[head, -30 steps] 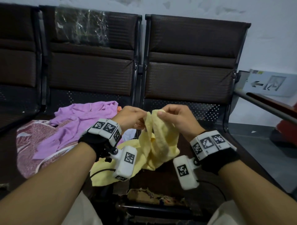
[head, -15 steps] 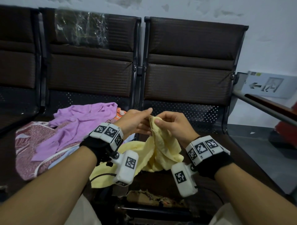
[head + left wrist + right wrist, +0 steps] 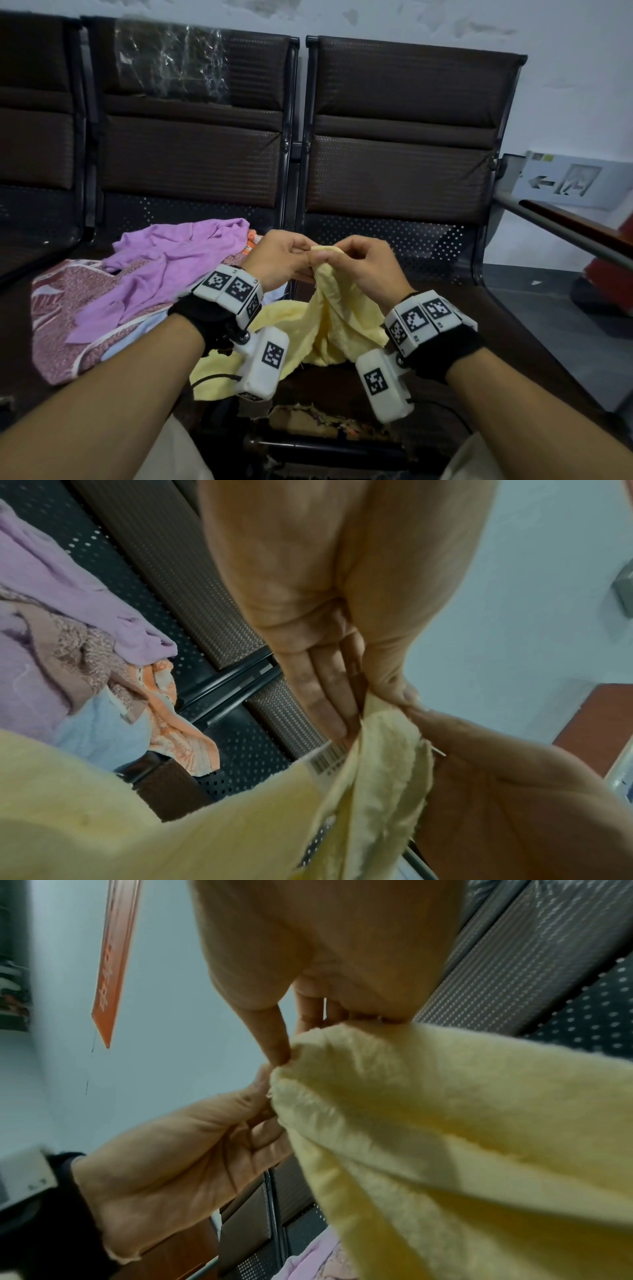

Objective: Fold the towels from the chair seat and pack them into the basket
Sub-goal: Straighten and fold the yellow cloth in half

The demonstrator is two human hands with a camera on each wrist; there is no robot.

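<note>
Purple towel (image 3: 164, 263) on patterned cloth (image 3: 68, 308) left of pinched yellow towel (image 3: 329, 325)

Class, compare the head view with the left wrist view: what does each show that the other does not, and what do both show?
Only the head view shows both forearms with tagged wrist bands, the full chair backs and the arrow sign. Only the left wrist view shows a barcode label on the yellow towel and a light blue cloth in the pile. Both show the left hand and right hand pinching the yellow towel's top edge, plus the purple towel.
</note>
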